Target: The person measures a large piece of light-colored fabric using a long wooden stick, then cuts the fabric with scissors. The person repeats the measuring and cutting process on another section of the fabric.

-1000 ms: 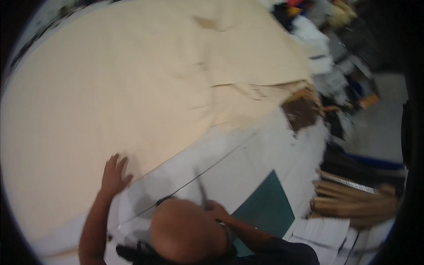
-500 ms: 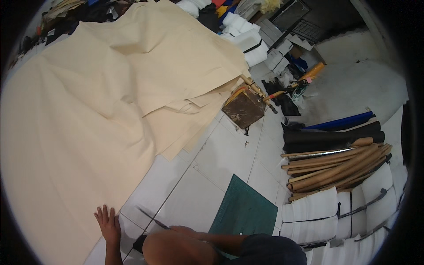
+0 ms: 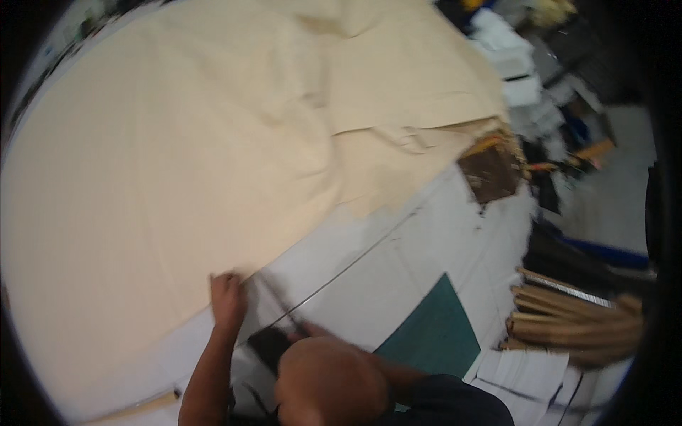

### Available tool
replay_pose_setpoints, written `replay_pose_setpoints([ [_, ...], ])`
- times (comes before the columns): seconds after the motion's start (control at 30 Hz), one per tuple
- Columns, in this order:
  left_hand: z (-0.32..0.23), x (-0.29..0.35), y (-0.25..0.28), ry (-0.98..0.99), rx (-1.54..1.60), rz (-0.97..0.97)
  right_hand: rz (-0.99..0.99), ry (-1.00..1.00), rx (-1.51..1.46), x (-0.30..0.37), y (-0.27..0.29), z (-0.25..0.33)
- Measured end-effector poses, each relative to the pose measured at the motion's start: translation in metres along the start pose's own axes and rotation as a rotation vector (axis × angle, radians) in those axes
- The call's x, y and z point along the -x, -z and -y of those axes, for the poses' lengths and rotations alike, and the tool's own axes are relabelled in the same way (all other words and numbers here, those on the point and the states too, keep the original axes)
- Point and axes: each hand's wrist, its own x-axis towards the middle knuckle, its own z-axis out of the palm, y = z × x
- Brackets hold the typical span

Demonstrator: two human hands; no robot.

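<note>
A large cream sheet point(image 3: 177, 163) of smooth, flexible material spreads over the floor, wavy in its middle. At its near edge my left hand point(image 3: 229, 295) has its fingers curled together, closed on the sheet's border. Just right of it, a knife point(image 3: 273, 290) with a long thin blade points toward that edge, blurred by motion. My right hand point(image 3: 317, 331) is closed round the knife's dark handle, partly hidden behind my bent knee point(image 3: 330, 380). Whether the blade touches the sheet I cannot tell.
A green cutting mat point(image 3: 437, 330) lies on the white tiles point(image 3: 341, 284) to the right. Beyond it are brown rolls point(image 3: 575, 316) and white bundles point(image 3: 522, 376). A brown block point(image 3: 490, 174) stands by the sheet's far right corner. A pale stick point(image 3: 138, 407) lies lower left.
The view has swung left, so the scene sits further right. My left hand, earlier spread flat on the sheet, is now curled at its edge. The knife remains in my right hand.
</note>
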Motion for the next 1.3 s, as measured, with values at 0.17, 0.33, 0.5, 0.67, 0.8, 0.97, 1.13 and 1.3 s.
replay_pose_setpoints([
  [0.17,-0.006,-0.006,-0.002,0.026,0.016,0.024,-0.006,-0.015,-0.082,-0.008,-0.013,0.031],
  [0.33,-0.014,-0.005,0.018,0.122,0.105,0.022,0.125,-0.115,-0.308,-0.032,-0.015,0.018],
  [0.5,-0.025,-0.009,0.021,0.158,0.174,-0.003,0.121,-0.011,-0.1,-0.026,-0.012,0.028],
  [0.67,-0.025,-0.011,0.015,0.169,0.203,-0.051,0.137,0.022,-0.161,-0.03,-0.02,0.03],
  [0.8,-0.021,-0.01,0.007,0.184,0.207,-0.077,0.121,0.032,-0.091,-0.032,-0.025,0.034],
  [0.97,-0.016,-0.009,0.003,0.132,0.171,-0.094,0.129,-0.002,0.003,-0.035,-0.026,0.035],
  [1.13,-0.016,-0.008,0.001,0.148,0.171,-0.1,0.113,-0.009,0.047,-0.042,-0.031,0.029],
  [1.3,-0.017,-0.007,-0.001,0.153,0.162,-0.111,0.081,0.119,-0.04,-0.041,-0.039,0.037],
])
